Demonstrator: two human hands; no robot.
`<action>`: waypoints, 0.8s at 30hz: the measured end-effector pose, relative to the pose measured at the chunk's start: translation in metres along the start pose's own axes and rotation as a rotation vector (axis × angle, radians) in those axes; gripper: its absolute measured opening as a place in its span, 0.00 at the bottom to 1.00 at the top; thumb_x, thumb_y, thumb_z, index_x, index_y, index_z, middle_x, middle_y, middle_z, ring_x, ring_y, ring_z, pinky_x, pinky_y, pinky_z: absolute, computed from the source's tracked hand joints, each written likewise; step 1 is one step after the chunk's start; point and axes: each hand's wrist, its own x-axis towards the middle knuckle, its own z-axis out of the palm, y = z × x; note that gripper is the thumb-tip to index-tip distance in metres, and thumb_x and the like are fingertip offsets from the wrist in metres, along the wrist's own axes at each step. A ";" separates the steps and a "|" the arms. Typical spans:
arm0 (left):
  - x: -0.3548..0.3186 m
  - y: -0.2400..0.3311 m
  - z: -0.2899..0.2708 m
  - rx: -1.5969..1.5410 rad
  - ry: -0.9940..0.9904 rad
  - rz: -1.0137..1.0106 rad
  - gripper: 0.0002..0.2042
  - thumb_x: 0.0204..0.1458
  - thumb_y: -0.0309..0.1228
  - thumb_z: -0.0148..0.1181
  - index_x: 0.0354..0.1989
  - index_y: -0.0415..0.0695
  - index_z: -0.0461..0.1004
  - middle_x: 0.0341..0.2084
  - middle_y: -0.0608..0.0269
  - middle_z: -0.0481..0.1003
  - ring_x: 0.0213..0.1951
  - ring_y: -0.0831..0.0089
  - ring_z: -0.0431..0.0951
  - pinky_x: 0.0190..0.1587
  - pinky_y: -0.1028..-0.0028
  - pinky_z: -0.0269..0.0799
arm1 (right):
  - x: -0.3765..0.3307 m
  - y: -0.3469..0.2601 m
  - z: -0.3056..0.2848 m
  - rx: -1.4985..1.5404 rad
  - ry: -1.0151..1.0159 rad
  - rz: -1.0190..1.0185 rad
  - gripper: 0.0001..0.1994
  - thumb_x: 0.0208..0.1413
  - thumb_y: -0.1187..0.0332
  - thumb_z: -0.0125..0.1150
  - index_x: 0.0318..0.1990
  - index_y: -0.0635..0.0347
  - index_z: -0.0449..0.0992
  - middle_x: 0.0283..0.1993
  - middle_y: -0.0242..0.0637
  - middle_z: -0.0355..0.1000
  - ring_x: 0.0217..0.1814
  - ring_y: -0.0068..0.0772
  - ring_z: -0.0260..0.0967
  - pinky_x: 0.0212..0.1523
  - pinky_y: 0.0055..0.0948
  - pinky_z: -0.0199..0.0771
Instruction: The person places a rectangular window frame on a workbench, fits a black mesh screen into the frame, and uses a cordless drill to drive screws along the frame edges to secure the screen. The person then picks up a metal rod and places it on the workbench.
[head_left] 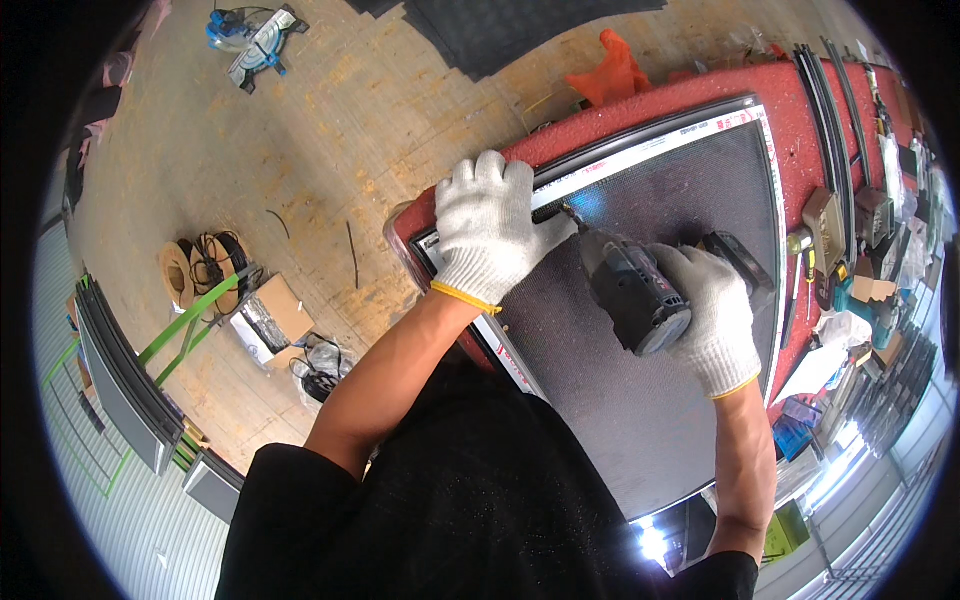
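My right hand (718, 315), in a white knit glove with a yellow cuff edge, is closed around the handle of a dark cordless drill (632, 290). The drill's bit points at the inner edge of a framed dark mesh screen (640, 400), where a bluish light falls on the mesh. My left hand (487, 222), gloved the same way, rests over the frame near its left corner. Its fingers lie over the far edge, and its thumb stretches toward the bit. White film with red print covers parts of the black frame (655, 148). Whether the bit touches anything is too small to tell.
Under the screen is a red-covered table (795, 120). Along its right side lie dark metal strips (828, 150), a screwdriver (810, 268) and various parts. An orange cloth (610, 72) hangs at the far edge. On the floor are a miter saw (262, 42) and a cardboard box (280, 310).
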 end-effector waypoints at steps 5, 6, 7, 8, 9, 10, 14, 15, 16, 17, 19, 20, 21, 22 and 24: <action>0.000 0.001 -0.001 0.029 -0.001 0.011 0.32 0.44 0.59 0.83 0.43 0.44 0.81 0.44 0.51 0.80 0.51 0.50 0.81 0.55 0.47 0.76 | 0.001 -0.002 -0.002 0.007 -0.018 0.006 0.32 0.41 0.58 0.85 0.57 0.60 0.86 0.42 0.49 0.82 0.45 0.57 0.83 0.52 0.49 0.83; 0.000 0.001 -0.001 0.032 -0.006 0.005 0.32 0.44 0.59 0.83 0.43 0.44 0.81 0.45 0.51 0.80 0.51 0.50 0.81 0.55 0.47 0.76 | 0.001 -0.003 -0.002 0.005 -0.019 0.001 0.32 0.41 0.58 0.85 0.56 0.60 0.86 0.42 0.49 0.82 0.45 0.57 0.83 0.52 0.49 0.83; 0.001 0.001 -0.001 0.028 -0.020 -0.002 0.31 0.43 0.58 0.83 0.44 0.44 0.82 0.45 0.50 0.80 0.51 0.49 0.81 0.55 0.47 0.76 | 0.001 -0.003 -0.002 0.003 -0.025 0.006 0.32 0.41 0.58 0.85 0.56 0.60 0.86 0.43 0.49 0.83 0.45 0.58 0.83 0.52 0.49 0.83; 0.001 0.001 -0.001 0.027 -0.027 -0.009 0.31 0.43 0.57 0.84 0.44 0.44 0.82 0.45 0.50 0.80 0.51 0.49 0.81 0.55 0.47 0.77 | 0.001 -0.003 -0.003 0.001 -0.031 0.012 0.32 0.41 0.58 0.85 0.56 0.60 0.86 0.43 0.49 0.83 0.45 0.58 0.83 0.52 0.49 0.83; 0.001 0.001 -0.001 0.028 -0.023 -0.011 0.31 0.42 0.56 0.84 0.44 0.44 0.83 0.45 0.49 0.80 0.51 0.48 0.81 0.55 0.47 0.77 | 0.001 -0.003 -0.003 0.009 -0.028 0.007 0.32 0.41 0.58 0.85 0.56 0.60 0.86 0.43 0.49 0.83 0.46 0.58 0.83 0.52 0.50 0.83; 0.002 0.001 -0.002 0.020 -0.024 -0.010 0.31 0.42 0.56 0.84 0.44 0.44 0.83 0.45 0.49 0.80 0.51 0.48 0.81 0.55 0.47 0.77 | 0.002 -0.003 -0.003 0.010 -0.035 0.011 0.31 0.41 0.58 0.84 0.56 0.60 0.86 0.44 0.49 0.83 0.46 0.59 0.83 0.53 0.50 0.83; 0.001 0.001 -0.002 0.021 -0.021 0.011 0.31 0.43 0.58 0.83 0.43 0.44 0.82 0.45 0.51 0.81 0.51 0.49 0.81 0.55 0.47 0.77 | 0.004 -0.004 -0.005 0.000 -0.034 0.004 0.28 0.44 0.61 0.81 0.56 0.60 0.86 0.46 0.50 0.83 0.48 0.60 0.83 0.55 0.51 0.83; 0.001 0.001 -0.002 0.031 -0.016 0.014 0.31 0.44 0.58 0.83 0.43 0.44 0.81 0.45 0.51 0.80 0.51 0.50 0.82 0.55 0.47 0.76 | 0.005 -0.004 -0.006 -0.006 -0.042 0.006 0.27 0.44 0.62 0.80 0.55 0.59 0.86 0.46 0.50 0.83 0.49 0.60 0.83 0.56 0.51 0.83; 0.001 0.000 -0.002 0.023 -0.017 0.019 0.31 0.44 0.58 0.83 0.43 0.44 0.81 0.45 0.51 0.80 0.51 0.50 0.82 0.55 0.47 0.76 | 0.005 -0.004 -0.006 -0.033 -0.024 -0.007 0.27 0.45 0.63 0.79 0.56 0.59 0.86 0.46 0.50 0.83 0.50 0.60 0.83 0.57 0.51 0.83; 0.000 0.000 -0.002 0.017 -0.011 0.022 0.31 0.44 0.58 0.83 0.43 0.45 0.80 0.45 0.51 0.80 0.51 0.50 0.82 0.55 0.47 0.76 | 0.005 -0.004 -0.006 -0.049 -0.016 -0.020 0.26 0.46 0.64 0.78 0.56 0.59 0.86 0.47 0.51 0.83 0.50 0.60 0.83 0.58 0.52 0.82; 0.000 -0.001 -0.002 0.010 0.003 0.037 0.31 0.44 0.58 0.83 0.42 0.45 0.80 0.44 0.51 0.80 0.51 0.49 0.82 0.55 0.47 0.77 | 0.005 -0.005 -0.006 -0.072 -0.002 -0.032 0.23 0.48 0.66 0.76 0.55 0.58 0.86 0.45 0.50 0.83 0.50 0.58 0.83 0.57 0.51 0.82; 0.001 -0.002 -0.002 0.011 0.008 0.051 0.30 0.44 0.58 0.83 0.42 0.45 0.80 0.44 0.51 0.80 0.51 0.49 0.82 0.54 0.46 0.77 | 0.004 -0.005 -0.005 -0.079 0.003 -0.031 0.21 0.49 0.66 0.75 0.54 0.57 0.87 0.44 0.49 0.83 0.49 0.56 0.83 0.56 0.51 0.81; 0.000 -0.003 -0.003 0.010 0.006 0.064 0.30 0.44 0.57 0.83 0.42 0.45 0.80 0.43 0.51 0.80 0.51 0.48 0.82 0.54 0.46 0.77 | 0.004 -0.005 -0.003 -0.080 0.022 -0.041 0.19 0.51 0.66 0.75 0.53 0.56 0.87 0.42 0.47 0.83 0.49 0.55 0.83 0.55 0.50 0.81; 0.000 -0.004 -0.004 -0.008 0.005 0.082 0.30 0.45 0.57 0.83 0.42 0.45 0.80 0.43 0.51 0.80 0.50 0.48 0.82 0.54 0.46 0.77 | 0.004 -0.005 -0.002 -0.106 -0.004 -0.023 0.21 0.50 0.66 0.75 0.53 0.57 0.87 0.44 0.48 0.83 0.50 0.56 0.83 0.57 0.51 0.81; -0.001 -0.005 -0.006 -0.044 -0.020 0.105 0.30 0.45 0.56 0.83 0.42 0.45 0.80 0.43 0.50 0.80 0.50 0.48 0.82 0.53 0.46 0.77 | 0.005 -0.005 0.003 -0.150 -0.056 0.015 0.24 0.48 0.65 0.75 0.55 0.59 0.86 0.47 0.51 0.84 0.53 0.59 0.83 0.61 0.52 0.80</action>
